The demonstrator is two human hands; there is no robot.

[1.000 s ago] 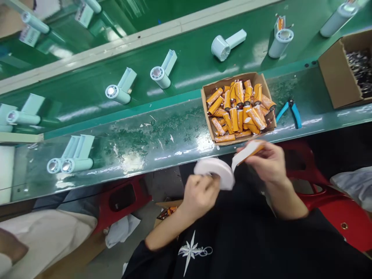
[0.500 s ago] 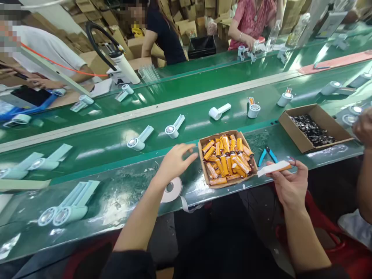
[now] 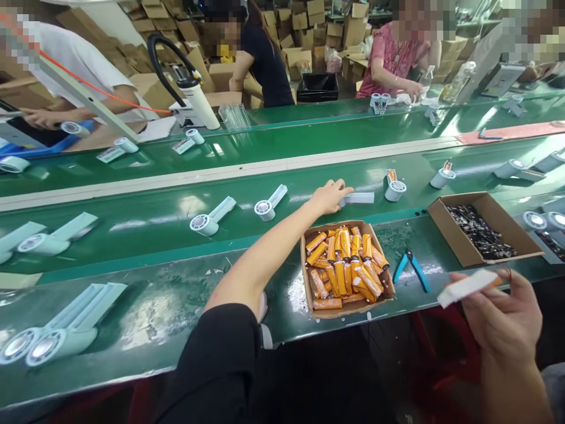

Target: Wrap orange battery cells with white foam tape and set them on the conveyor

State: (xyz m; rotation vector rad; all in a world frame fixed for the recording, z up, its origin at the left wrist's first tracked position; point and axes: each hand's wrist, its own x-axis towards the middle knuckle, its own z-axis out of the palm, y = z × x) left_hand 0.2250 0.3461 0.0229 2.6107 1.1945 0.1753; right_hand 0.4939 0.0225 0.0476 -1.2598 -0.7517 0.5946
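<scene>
My left hand point(image 3: 331, 197) reaches across the green belt, its fingers closed round the round end of a pale blue fan housing point(image 3: 359, 198), whose handle sticks out to the right. My right hand point(image 3: 505, 312) is at the lower right, fingers closed on an orange battery with a white strip point(image 3: 468, 287) on it. Between my hands stands a cardboard box point(image 3: 309, 285) full of orange batteries point(image 3: 339, 274). Blue-handled pliers point(image 3: 410, 271) lie to the right of that box. A tape roll point(image 3: 263, 306) is mostly hidden behind my left forearm.
A second cardboard box point(image 3: 454, 235) holds small dark parts. More fan housings lie along the belt point(image 3: 145, 215), including two at the lower left point(image 3: 62, 338). Across the belt are several people, a white cylindrical device point(image 3: 200, 103) and a black bin point(image 3: 318, 87).
My left hand has moved forward and right, over the belt, and taken hold of a fan housing. My right hand has shifted right and down with the battery. The view has shifted slightly.
</scene>
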